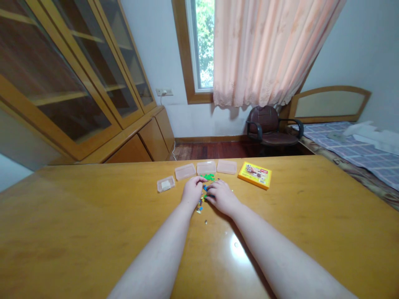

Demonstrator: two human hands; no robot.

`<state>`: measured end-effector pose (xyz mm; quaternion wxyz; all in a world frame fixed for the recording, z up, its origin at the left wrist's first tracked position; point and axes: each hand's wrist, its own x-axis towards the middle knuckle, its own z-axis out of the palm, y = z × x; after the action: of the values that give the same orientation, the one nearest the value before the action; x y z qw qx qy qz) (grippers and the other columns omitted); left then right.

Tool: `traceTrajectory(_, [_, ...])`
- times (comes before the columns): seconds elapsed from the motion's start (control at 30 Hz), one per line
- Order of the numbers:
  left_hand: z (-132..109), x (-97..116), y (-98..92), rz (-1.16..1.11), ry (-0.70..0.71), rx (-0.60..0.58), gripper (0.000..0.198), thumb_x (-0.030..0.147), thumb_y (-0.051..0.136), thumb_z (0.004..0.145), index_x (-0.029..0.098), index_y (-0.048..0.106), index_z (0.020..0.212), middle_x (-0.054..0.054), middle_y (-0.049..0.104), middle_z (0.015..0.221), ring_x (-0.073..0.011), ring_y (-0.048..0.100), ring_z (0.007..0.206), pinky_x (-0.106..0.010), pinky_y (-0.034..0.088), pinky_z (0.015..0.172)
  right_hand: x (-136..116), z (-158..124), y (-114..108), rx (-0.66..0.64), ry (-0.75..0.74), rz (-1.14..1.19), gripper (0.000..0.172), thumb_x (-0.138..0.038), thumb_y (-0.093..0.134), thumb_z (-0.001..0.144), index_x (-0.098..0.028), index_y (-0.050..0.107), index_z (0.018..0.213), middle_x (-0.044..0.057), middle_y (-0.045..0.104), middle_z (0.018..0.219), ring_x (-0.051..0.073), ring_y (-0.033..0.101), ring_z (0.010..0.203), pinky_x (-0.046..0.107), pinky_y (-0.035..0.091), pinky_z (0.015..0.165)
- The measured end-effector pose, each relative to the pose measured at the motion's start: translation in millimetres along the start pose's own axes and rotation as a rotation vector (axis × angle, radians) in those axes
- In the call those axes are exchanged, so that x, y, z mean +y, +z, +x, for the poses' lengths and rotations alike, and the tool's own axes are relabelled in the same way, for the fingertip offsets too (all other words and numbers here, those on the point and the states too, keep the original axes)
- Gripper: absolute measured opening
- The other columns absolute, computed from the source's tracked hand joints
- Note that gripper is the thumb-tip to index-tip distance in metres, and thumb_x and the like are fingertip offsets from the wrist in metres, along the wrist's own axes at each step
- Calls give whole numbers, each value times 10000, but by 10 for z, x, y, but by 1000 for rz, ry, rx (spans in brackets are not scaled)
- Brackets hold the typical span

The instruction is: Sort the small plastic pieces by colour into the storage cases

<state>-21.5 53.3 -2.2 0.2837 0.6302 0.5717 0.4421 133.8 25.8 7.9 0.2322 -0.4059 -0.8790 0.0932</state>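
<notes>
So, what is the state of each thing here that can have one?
left hand: curled over small pieces, grip unclear
right hand: curled over them, grip unclear
clear boxes: four in a row, lids unclear
yellow box: flat, shut
cabinet doors: shut
curtain: partly drawn

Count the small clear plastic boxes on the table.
4 clear boxes: one just left of the left hand; three in a row beyond the hands, left, middle, right. None looks hidden.
</notes>
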Motion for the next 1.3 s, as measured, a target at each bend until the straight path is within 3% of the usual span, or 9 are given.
traceTrajectory(0.1, [-5, 21, -13, 35, 10, -15, 302, 106, 405, 688, 189, 677, 788, -27, 701, 846, -181, 634, 860, -328, 490, 838, 56, 21, 4, 78, 111, 91, 87, -265, 627, 824, -192, 672, 804, 50, 668, 866, 183, 556, 878, 319, 398, 841])
traceTrajectory(0.23, [-25, 58, -6, 134, 70, -74, 329, 91, 416, 696, 187, 690, 850, -45, 696, 915, -194, 618, 913, -344, 481, 872, 187, 41, -36, 257, 434, 133, 128, -267, 580, 836, -187, 670, 792, 48, 671, 795, 189, 582, 794, 293, 420, 739])
traceTrajectory(0.37, [-50, 101, 17, 187, 117, -157, 337, 84, 418, 705, 187, 697, 861, -48, 692, 929, -197, 609, 938, -350, 468, 900, 244, 44, -82, 258, 640, 79, 176, -299, 561, 830, -195, 703, 825, 53, 685, 748, 212, 599, 777, 322, 419, 744])
traceTrajectory(0.53, [-55, 127, 10, 195, 107, -161, 334, 88, 412, 717, 176, 699, 864, -56, 689, 929, -198, 611, 931, -348, 468, 900, 220, 45, -80, 242, 647, 96, 291, -233, 491, 837, -201, 684, 1053, 71, 712, 956, 242, 597, 957, 372, 398, 880])
traceTrajectory(0.73, [-52, 144, -17, 218, 85, -142, 333, 83, 409, 725, 175, 699, 861, -58, 693, 936, -200, 612, 936, -342, 469, 894, 215, 49, -103, 177, 739, 118, 338, -158, 441, 807, -200, 669, 1052, 78, 692, 1033, 257, 556, 1048, 409, 355, 946])
traceTrajectory(0.97, [-61, 120, 15, 294, 140, -187, 338, 73, 424, 728, 175, 704, 887, -46, 701, 941, -188, 610, 942, -328, 467, 903, 144, 62, -8, 69, 587, 140, 450, -84, 443, 755, -224, 605, 1151, 68, 627, 1181, 229, 413, 1238, 509, 63, 1098])
traceTrajectory(1.1, [-60, 86, 29, 339, 171, -223, 353, 69, 431, 731, 191, 710, 908, -32, 704, 944, -178, 607, 943, -318, 464, 913, 138, 61, -5, 77, 577, 157, 461, -91, 422, 772, -212, 585, 1186, 83, 594, 1240, 237, 355, 1296, 522, 49, 1098])
traceTrajectory(1.2, [-62, 81, 23, 382, 202, -247, 364, 73, 430, 740, 209, 722, 910, -24, 705, 942, -175, 602, 935, -317, 463, 905, 148, 57, -21, 103, 568, 203, 410, -98, 422, 779, -215, 619, 1120, 61, 632, 1181, 232, 423, 1243, 513, 66, 1098])
traceTrajectory(1.3, [-69, 84, 17, 443, 258, -287, 372, 78, 441, 747, 247, 739, 894, -12, 706, 947, -175, 591, 936, -327, 451, 913, 172, 53, -36, 164, 587, 229, 313, -124, 442, 791, -199, 664, 998, 48, 690, 1021, 216, 548, 1064, 431, 232, 1052])
